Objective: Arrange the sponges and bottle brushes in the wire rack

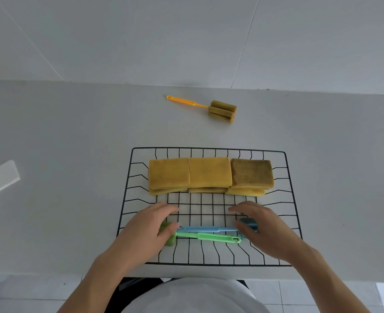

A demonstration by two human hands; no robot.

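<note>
- Green bottle brush [209, 236] is laid crosswise in the near part of the wire rack [201, 204]; its green head is at the left, clasped between thumb and fingers of the left hand [148, 227]
- blue bottle brush [204, 229] is laid just behind it, handles side by side and touching; its head is at the right, gripped by the right hand [263, 227], thumb set against the handle end
- sponges [210, 171] are stacked in three piles along the far side of the rack, piles touching in a row; left and middle are yellow, right one is browner on top
- orange bottle brush [222, 109] is seen outside the rack, well beyond it on the grey counter [73, 132]; handle is pointed left, head right
- white strip [0, 178] is seen at the counter's left edge; tiled wall [141, 37] is seen behind
</note>
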